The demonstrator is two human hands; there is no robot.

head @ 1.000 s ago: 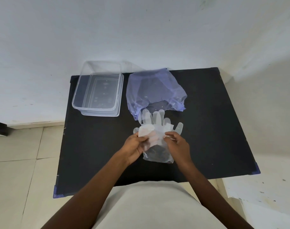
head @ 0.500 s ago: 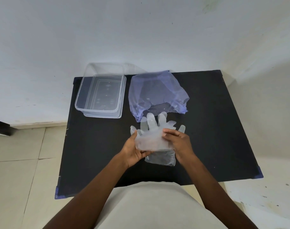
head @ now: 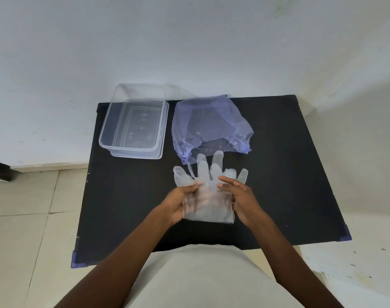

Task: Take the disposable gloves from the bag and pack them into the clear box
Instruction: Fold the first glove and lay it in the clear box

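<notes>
Head camera, looking down on the black table [head: 127, 207]. Both hands are on the stack of disposable gloves [head: 208, 196] at the middle of the table, near the person's body. The left hand [head: 180, 202] has its fingers curled under the stack's left edge with the thumb on top, pinching the film. The right hand [head: 238, 196] lies on the right edge, fingers spread loosely over the top; whether it actually clamps anything, I cannot tell.

Now the risks, as I judge them. The film looks thin and slippery, and the layers are fanned out at the finger end. Lift from one side only and the stack may slide apart, shedding single gloves onto the table. The floppy glove fingers overlap the mouth of the blue bag [head: 209, 127] just beyond; they could drag on it as the stack is lifted. The clear box [head: 134, 127] stands at the table's far left corner, well apart from the hands, so it is a long carry with loose film hanging. At the rim, trailing fingers could catch and stay draped outside.

The gloves themselves: milky, translucent, several layers deep, cuffs toward the person, fingers pointing at the bag. The cuff end looks squared; the finger end is ragged. The box appears empty, its lid off.
</notes>
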